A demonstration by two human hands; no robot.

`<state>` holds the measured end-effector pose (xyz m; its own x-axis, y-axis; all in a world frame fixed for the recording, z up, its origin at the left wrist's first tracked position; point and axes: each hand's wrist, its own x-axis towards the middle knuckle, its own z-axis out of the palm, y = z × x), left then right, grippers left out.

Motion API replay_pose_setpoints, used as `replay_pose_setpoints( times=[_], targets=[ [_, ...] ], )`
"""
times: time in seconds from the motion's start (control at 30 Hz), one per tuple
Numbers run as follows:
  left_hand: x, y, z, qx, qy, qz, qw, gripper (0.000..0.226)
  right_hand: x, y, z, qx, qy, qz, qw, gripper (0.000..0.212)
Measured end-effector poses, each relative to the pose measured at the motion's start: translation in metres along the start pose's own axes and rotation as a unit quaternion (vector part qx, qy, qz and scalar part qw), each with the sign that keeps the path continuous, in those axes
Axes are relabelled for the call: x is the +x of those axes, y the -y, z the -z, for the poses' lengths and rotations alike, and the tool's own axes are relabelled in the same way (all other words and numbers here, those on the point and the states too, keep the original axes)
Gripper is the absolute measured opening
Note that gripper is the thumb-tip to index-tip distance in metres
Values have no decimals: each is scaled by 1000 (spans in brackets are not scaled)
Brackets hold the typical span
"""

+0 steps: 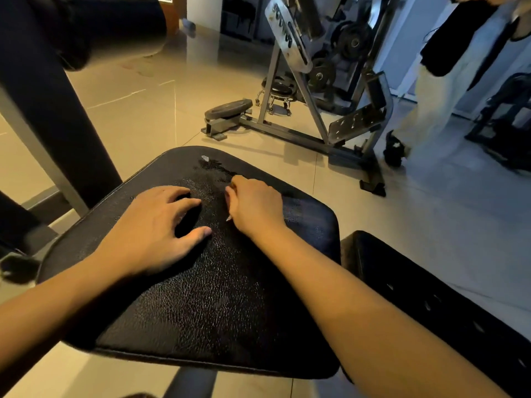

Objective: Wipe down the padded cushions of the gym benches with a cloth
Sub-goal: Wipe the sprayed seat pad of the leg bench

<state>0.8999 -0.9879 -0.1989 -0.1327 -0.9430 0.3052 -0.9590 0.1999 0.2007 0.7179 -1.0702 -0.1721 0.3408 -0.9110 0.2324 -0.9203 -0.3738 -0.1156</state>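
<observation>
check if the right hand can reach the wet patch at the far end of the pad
Probably yes: the right hand sits on the pad just short of the wet patch, with only bare pad between them.

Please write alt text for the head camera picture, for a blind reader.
A person's left hand, fingers spread, and right hand, fingers curled, rest on a black bench cushion. A damp-looking patch lies at its far end; a weight machine stands beyond.
</observation>
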Motion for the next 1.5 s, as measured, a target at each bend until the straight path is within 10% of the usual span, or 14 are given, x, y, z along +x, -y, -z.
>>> replay_pose_setpoints(
  times=[0.3, 0.57, 0.93, 1.2, 1.5],
  targets=[
    [2, 0, -4, 26, 9, 29, 999, 83, -35, -140, 20, -98, -22, -172, 980, 31],
    [-2, -2, 4, 21, 28, 33, 999, 79, -4, -15, 1, 17, 7, 23, 1000, 29],
    [-6, -9, 1, 83, 49, 36, 995, 77, -28, -125, 16, -35, -16, -91, 995, 31],
    [6, -6, 10, 73, 76, 12, 994, 88, -21, 5, 14, 5, 31, 133, 991, 26],
    [18, 29, 20, 89, 62, -119, 987, 67, 3, -107, 30, -44, 31, -121, 991, 26]
  ],
)
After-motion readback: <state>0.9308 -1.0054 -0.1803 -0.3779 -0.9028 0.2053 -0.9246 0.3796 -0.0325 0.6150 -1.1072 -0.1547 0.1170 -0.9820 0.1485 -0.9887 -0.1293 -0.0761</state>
